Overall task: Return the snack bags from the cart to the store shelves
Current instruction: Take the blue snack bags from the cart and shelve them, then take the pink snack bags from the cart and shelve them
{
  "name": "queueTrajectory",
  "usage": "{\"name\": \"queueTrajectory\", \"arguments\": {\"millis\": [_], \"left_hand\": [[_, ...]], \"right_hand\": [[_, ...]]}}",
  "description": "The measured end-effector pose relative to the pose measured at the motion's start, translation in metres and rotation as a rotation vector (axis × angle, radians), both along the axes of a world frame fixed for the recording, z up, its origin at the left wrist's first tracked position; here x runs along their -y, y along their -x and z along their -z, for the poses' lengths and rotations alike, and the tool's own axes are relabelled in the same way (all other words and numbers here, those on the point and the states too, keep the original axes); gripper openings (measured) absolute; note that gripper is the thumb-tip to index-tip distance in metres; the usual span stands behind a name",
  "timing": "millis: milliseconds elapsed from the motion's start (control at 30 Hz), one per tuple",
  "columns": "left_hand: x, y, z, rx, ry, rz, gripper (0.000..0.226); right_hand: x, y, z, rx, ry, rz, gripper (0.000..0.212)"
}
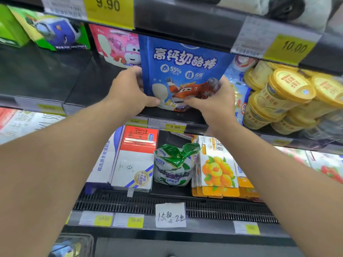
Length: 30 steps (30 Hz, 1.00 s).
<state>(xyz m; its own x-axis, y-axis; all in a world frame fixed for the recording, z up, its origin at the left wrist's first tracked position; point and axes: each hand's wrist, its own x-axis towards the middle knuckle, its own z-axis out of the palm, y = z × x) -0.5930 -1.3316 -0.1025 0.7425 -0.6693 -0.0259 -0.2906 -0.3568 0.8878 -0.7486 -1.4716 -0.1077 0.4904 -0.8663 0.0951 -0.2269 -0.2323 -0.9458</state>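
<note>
Head view: a blue snack bag (181, 71) stood upright on the middle shelf (79, 84), between a pink bag (118, 45) and yellow tubs (289, 95). The left hand (130, 91) gripped its lower left edge, thumb across the front. The right hand (213, 101) gripped its lower right corner, fingers curled round it. Milk cartons (133, 160) and a green-topped pack (174, 164) sat on the shelf below.

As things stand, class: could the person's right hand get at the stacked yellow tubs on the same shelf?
Probably yes, but not yet: the right hand grips the blue snack bag together with the left hand. The yellow tubs sit just beside it, uncovered at the front.
</note>
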Motion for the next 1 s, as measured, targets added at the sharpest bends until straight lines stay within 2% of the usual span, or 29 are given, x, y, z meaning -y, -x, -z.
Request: {"name": "queueTrajectory", "arguments": {"millis": [100, 200, 333, 433, 500, 600, 800, 1000], "left_hand": [[-0.012, 0.002, 0.0, -0.034, 0.008, -0.022, 0.061], [-0.03, 0.006, -0.005, -0.051, -0.01, -0.039, 0.069], [-0.071, 0.018, -0.018, -0.132, 0.022, -0.069, 0.072], [-0.122, 0.029, -0.034, -0.259, 0.07, -0.146, 0.069], [-0.162, 0.029, -0.046, -0.303, 0.075, -0.204, 0.064], [-0.233, 0.023, -0.064, -0.367, 0.077, -0.297, 0.055], [-0.403, 0.03, -0.087, -0.45, 0.04, -0.543, 0.041], [-0.537, 0.069, -0.042, -0.583, -0.024, -0.912, 0.04]], "right_hand": [[0.001, 0.008, -0.006, 0.063, -0.012, -0.009, 0.065], [-0.005, 0.018, -0.012, 0.112, -0.088, 0.047, 0.072], [-0.033, 0.041, -0.012, 0.158, -0.224, 0.198, 0.056], [-0.073, 0.054, -0.016, 0.125, -0.291, 0.287, 0.049], [-0.109, 0.049, -0.022, 0.051, -0.313, 0.258, 0.045], [-0.177, 0.028, -0.037, -0.032, -0.298, 0.053, 0.03], [-0.328, -0.019, -0.067, -0.19, -0.249, -0.516, 0.021], [-0.439, -0.044, -0.032, -0.416, -0.22, -0.89, 0.019]]}}
